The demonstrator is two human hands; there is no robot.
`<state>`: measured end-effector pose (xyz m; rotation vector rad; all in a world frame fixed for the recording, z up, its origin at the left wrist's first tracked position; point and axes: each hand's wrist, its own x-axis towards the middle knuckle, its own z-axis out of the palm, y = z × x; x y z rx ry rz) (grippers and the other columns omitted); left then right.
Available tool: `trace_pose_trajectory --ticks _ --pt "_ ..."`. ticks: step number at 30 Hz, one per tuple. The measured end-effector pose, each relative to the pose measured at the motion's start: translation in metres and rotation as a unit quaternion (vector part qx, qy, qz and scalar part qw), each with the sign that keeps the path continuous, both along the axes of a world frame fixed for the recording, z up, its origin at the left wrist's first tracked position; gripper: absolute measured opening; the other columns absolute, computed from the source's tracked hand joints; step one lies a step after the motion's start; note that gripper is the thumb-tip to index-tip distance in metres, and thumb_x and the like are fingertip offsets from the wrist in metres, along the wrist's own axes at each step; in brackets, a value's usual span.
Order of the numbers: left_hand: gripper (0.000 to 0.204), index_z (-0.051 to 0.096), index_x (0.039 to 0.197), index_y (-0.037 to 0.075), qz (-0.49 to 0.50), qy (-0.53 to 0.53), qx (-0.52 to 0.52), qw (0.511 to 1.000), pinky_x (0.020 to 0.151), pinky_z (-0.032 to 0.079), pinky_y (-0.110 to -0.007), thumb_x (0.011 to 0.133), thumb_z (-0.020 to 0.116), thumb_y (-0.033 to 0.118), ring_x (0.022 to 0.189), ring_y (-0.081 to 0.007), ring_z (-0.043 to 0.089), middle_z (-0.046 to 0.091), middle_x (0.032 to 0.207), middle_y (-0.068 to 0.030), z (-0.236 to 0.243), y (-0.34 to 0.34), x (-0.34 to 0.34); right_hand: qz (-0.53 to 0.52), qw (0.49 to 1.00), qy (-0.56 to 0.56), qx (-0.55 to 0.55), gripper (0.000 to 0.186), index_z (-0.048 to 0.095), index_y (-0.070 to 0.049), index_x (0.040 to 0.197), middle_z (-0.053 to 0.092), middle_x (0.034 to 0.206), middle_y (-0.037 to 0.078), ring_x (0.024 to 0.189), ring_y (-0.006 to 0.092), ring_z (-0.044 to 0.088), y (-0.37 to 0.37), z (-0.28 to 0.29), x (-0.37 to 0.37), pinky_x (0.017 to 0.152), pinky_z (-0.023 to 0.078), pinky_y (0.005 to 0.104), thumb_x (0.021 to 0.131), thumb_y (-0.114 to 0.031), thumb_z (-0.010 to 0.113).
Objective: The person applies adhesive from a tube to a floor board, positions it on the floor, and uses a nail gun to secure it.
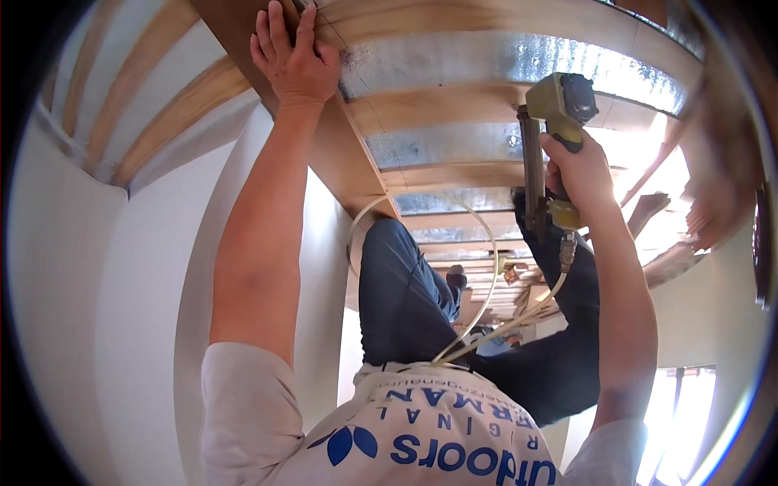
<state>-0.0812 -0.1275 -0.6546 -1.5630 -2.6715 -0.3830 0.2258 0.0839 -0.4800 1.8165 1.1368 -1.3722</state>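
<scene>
White shirt fills the lower frame; above it the right hand (579, 174) wraps its grip fully around a yellow-green nail gun (555, 146), nose toward the wooden battens (454, 105) at upper centre. Left hand (296, 61) presses flat, fingers spread, on the plywood panel (340, 154) at upper left. Judged step: fastening the panel; next, seat the nose squarely

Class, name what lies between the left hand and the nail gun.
Head view: between the left hand and nail gun lie wooden slats alternating with silver foil strips.
</scene>
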Motion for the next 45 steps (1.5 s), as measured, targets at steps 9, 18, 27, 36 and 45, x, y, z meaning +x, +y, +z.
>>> trace_pose_trajectory --ticks 9,18,27,36,45 --pt "0.052 0.061 0.138 0.008 -0.021 0.032 0.019 0.999 0.122 0.025 -0.056 0.087 0.059 0.018 0.148 -0.0424 0.033 0.038 0.160 -0.0217 0.002 -0.006 0.000 -0.290 0.950 0.109 0.035 0.027 0.059 -0.006 0.092 0.057 0.074 0.003 0.060 0.0132 0.059 -0.077 -0.004 0.035 0.057 0.052 0.0308 0.097 -0.030 0.070" --pt "0.053 0.065 0.134 0.020 -0.175 -0.077 -0.061 0.980 0.117 0.025 -0.058 0.081 0.062 0.019 0.140 -0.0291 0.048 0.052 0.152 -0.0086 0.006 -0.083 0.101 -0.588 0.776 0.110 -0.200 0.024 0.059 0.001 0.112 0.065 0.087 0.012 0.073 0.0202 0.064 -0.314 0.027 0.054 0.069 0.058 0.0364 0.093 -0.012 0.066" --pt "0.056 0.063 0.136 0.018 -0.181 -0.064 -0.100 0.976 0.119 0.014 -0.057 0.081 0.058 0.022 0.140 -0.0261 0.049 0.053 0.152 -0.0051 0.004 -0.080 0.103 -0.601 0.766 0.202 -0.103 0.047 0.057 0.002 0.134 0.065 0.092 0.008 0.072 0.0171 0.063 -0.352 0.002 0.013 0.069 0.053 0.0313 0.088 -0.008 0.057" --pt "0.048 0.067 0.129 0.018 -0.185 -0.005 -0.071 0.980 0.115 0.029 -0.052 0.082 0.059 0.017 0.129 -0.0267 0.057 0.062 0.140 -0.0055 0.016 -0.065 0.113 -0.629 0.746 0.197 -0.089 0.043 0.057 -0.001 0.132 0.064 0.103 0.008 0.069 0.0162 0.062 -0.361 -0.005 0.005 0.066 0.052 0.0310 0.089 -0.003 0.056" --pt "0.055 0.058 0.141 0.008 -0.200 -0.061 -0.112 0.971 0.119 0.020 -0.063 0.088 0.054 0.023 0.141 -0.0371 0.047 0.050 0.154 -0.0168 0.019 -0.069 0.108 -0.633 0.753 0.158 -0.084 0.038 0.056 0.000 0.128 0.062 0.105 0.006 0.067 0.0165 0.062 -0.359 -0.002 0.000 0.063 0.052 0.0317 0.090 0.001 0.056"
